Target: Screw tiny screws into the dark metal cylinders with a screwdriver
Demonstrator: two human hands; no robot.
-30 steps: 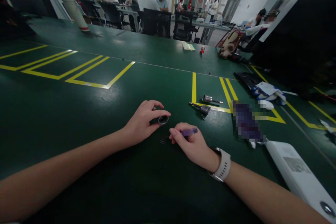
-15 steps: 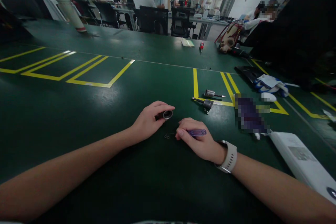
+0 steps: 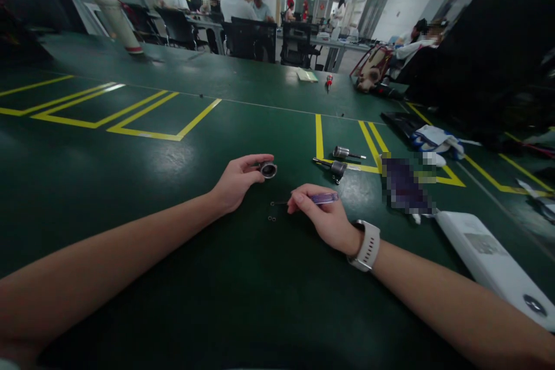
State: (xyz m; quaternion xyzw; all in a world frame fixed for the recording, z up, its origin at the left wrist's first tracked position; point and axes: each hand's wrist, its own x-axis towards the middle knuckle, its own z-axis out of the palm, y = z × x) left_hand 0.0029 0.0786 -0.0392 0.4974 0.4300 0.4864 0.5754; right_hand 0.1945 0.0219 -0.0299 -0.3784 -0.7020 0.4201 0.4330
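Observation:
My left hand (image 3: 237, 184) pinches a hollow, dark metal cylinder (image 3: 269, 170) between thumb and fingers, its round open end turned towards me. In my right hand (image 3: 318, 211) is a small screwdriver (image 3: 324, 198) with a clear purple handle, held like a pen, its thin shaft pointing left. One tiny ring (image 3: 272, 203) sits at the shaft's tip; I cannot tell whether it is threaded on it. Two more tiny rings (image 3: 272, 218) lie side by side on the green table (image 3: 217, 289), just nearer to me than the tip.
Two metal cylinders with thin shafts, one silver (image 3: 341, 152) and one dark (image 3: 337, 169), lie beyond my right hand. Further right are a blurred purple item (image 3: 405, 185), a long white device (image 3: 485, 254) and a cloth (image 3: 437, 140). People sit at desks in the background.
Both hands have moved a little away from me, the left also slightly leftward. The screwdriver tip and one ring now stand apart from the other two rings.

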